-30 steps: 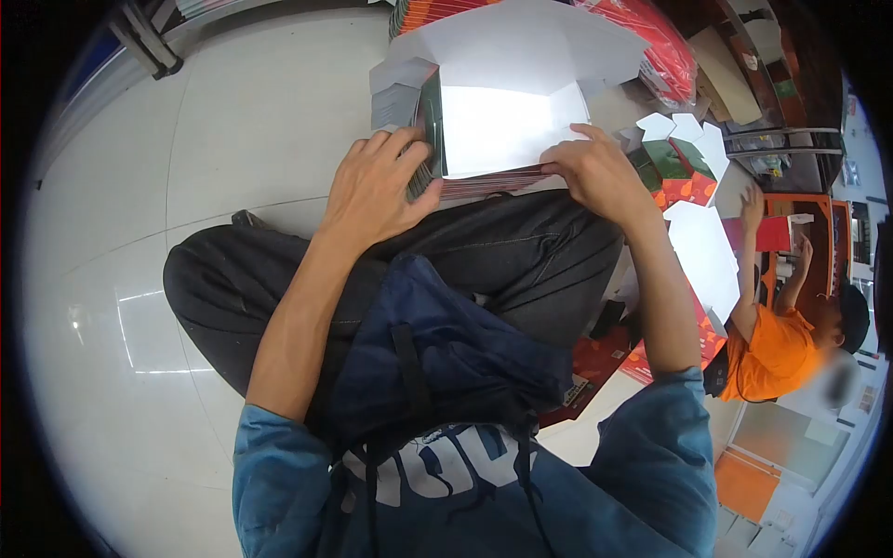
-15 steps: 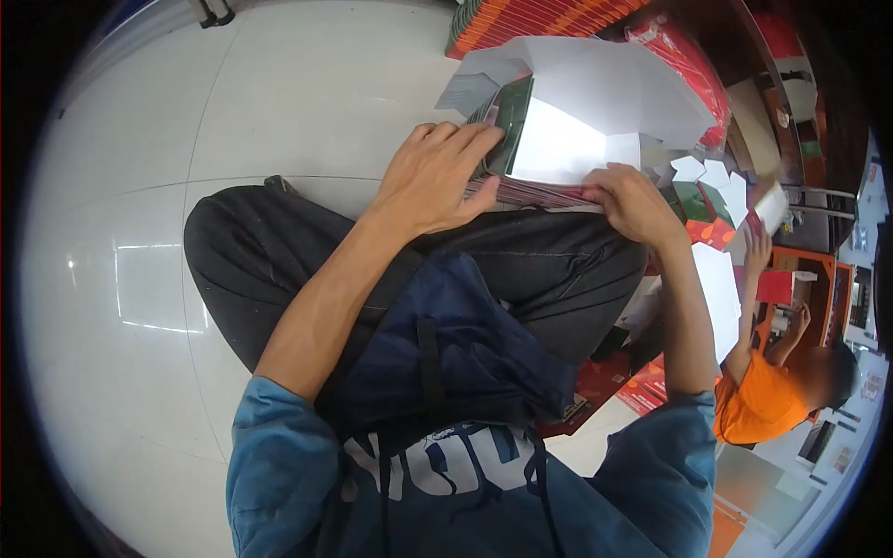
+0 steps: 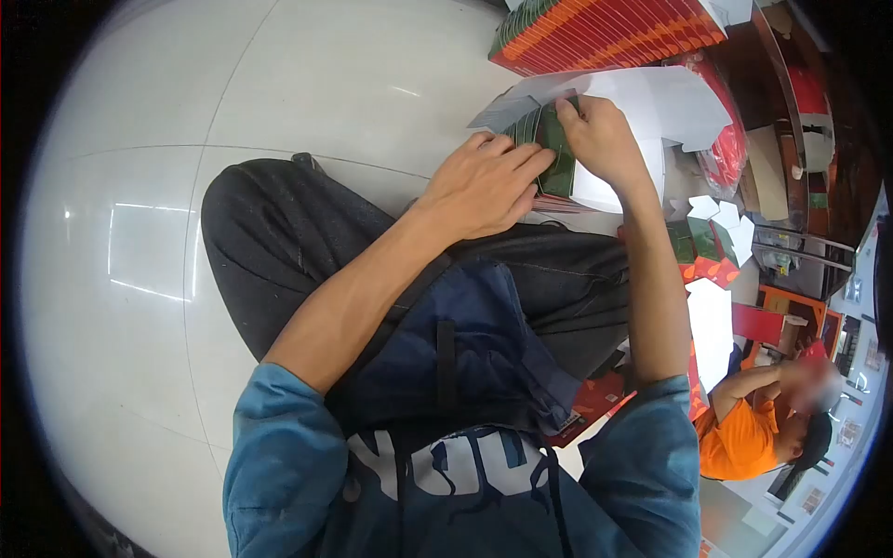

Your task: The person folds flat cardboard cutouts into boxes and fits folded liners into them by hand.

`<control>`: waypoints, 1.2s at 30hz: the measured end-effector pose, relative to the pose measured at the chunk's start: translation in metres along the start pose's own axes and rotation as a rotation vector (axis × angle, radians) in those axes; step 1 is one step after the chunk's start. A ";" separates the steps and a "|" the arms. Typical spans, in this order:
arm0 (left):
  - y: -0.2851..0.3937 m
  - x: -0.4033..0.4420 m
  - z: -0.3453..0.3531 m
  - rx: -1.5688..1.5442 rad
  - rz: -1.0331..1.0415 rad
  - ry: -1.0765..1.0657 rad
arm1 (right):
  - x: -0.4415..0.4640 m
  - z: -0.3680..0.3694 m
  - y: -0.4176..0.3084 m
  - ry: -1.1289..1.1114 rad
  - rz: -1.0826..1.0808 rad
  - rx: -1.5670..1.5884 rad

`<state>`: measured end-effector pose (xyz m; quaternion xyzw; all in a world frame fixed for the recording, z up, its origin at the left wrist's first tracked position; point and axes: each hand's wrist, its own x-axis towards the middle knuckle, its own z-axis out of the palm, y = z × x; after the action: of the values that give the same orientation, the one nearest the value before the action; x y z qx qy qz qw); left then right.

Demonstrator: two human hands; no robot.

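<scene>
In front of my crossed legs lies an unfolded cardboard box [image 3: 609, 191], white inside, with a green side flap folded up, on a stack of similar sheets with layered edges. My left hand [image 3: 488, 186] lies over the left side of the flap, fingers bent across its edge and thumb tucked below. At the flap's far end my right hand [image 3: 600, 139] pinches the green card between thumb and fingers. The fingertips of my right hand are partly hidden by the card.
A long row of nested red-and-green boxes [image 3: 605, 37] stands beyond the work. Red plastic-wrapped packs [image 3: 724, 153] lie to its right. Folded boxes [image 3: 712, 237] with white flaps sit right of my arm. A person in an orange shirt [image 3: 744, 442] sits farther right.
My right hand has moved from the box's near right edge up and left to the green flap. My left hand stays at the flap. The view has shifted, and the co-worker's arms have moved.
</scene>
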<state>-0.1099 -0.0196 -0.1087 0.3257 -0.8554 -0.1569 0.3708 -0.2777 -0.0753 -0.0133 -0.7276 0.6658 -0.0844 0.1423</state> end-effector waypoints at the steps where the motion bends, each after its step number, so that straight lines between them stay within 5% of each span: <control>1: 0.001 0.001 0.002 0.003 0.006 0.001 | 0.001 0.001 0.001 -0.004 -0.005 -0.011; 9: 0.000 0.001 0.007 0.013 0.023 0.051 | 0.007 0.021 0.012 -0.022 -0.002 0.035; 12: 0.002 0.004 0.005 -0.003 0.020 0.059 | -0.002 0.001 0.025 -0.126 0.046 0.400; 15: -0.001 0.006 -0.003 -0.058 -0.045 0.051 | -0.022 -0.049 0.050 0.260 0.221 0.007; 18: -0.004 0.009 -0.006 -0.070 -0.121 0.098 | -0.028 -0.043 0.135 0.375 0.245 -0.017; 21: -0.002 0.012 -0.011 -0.098 -0.205 0.122 | -0.040 -0.019 0.143 0.153 0.179 0.026; 24: -0.002 0.014 -0.014 -0.093 -0.264 0.136 | -0.049 0.004 0.123 0.296 0.198 -0.011; 27: -0.004 0.017 -0.012 -0.067 -0.227 0.129 | -0.043 0.008 0.109 0.150 0.436 -0.091; 33: -0.017 0.010 0.007 -0.074 -0.174 0.199 | -0.047 0.019 0.123 0.122 0.314 0.003; 36: -0.013 0.009 0.009 -0.254 -0.320 0.152 | -0.043 0.018 0.116 0.054 0.332 0.001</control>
<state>-0.1160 -0.0349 -0.1166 0.4189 -0.7357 -0.2955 0.4427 -0.3863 -0.0392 -0.0643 -0.6051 0.7802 -0.0798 0.1369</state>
